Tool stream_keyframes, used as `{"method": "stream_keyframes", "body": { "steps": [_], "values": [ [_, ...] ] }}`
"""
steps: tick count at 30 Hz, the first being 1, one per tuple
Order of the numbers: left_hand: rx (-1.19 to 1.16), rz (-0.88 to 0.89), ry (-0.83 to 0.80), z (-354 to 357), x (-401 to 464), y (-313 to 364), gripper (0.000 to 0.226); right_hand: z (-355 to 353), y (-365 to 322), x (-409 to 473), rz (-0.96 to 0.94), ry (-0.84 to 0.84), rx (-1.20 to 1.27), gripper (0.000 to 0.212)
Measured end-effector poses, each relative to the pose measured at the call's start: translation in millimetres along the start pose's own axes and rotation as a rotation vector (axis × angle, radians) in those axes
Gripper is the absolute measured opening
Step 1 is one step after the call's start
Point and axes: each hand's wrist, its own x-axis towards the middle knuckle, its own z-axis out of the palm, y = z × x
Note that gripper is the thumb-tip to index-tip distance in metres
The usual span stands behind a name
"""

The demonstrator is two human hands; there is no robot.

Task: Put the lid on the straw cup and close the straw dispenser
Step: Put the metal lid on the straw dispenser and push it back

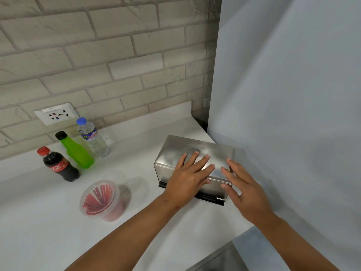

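Note:
A stainless steel straw dispenser (197, 151) stands on the white counter (48, 227) against the right wall, its lid down. My left hand (187, 178) lies flat on the lid's front part, fingers spread. My right hand (242, 188) rests at the dispenser's front right corner, fingers apart, thumb against the front edge. To the left stands a clear plastic straw cup (101, 200) with a clear lid on top and red straws inside.
Three bottles stand at the back left: a cola bottle (58, 165), a green bottle (78, 151) and a water bottle (93, 137). A wall socket (56, 114) sits in the brick wall. A grey wall panel (293, 94) borders the right.

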Motion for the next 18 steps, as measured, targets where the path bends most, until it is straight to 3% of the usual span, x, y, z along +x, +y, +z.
{"method": "stream_keyframes", "body": {
  "steps": [12, 18],
  "values": [
    [-0.023, 0.003, 0.065, 17, -7, -4, 0.042, 15, 5, -4, -0.090, 0.151, -0.074, 0.043],
    [-0.079, -0.025, 0.051, 8, -5, -4, 0.034, 11, 1, -2, -0.050, 0.096, -0.065, 0.046]
  ]
}}
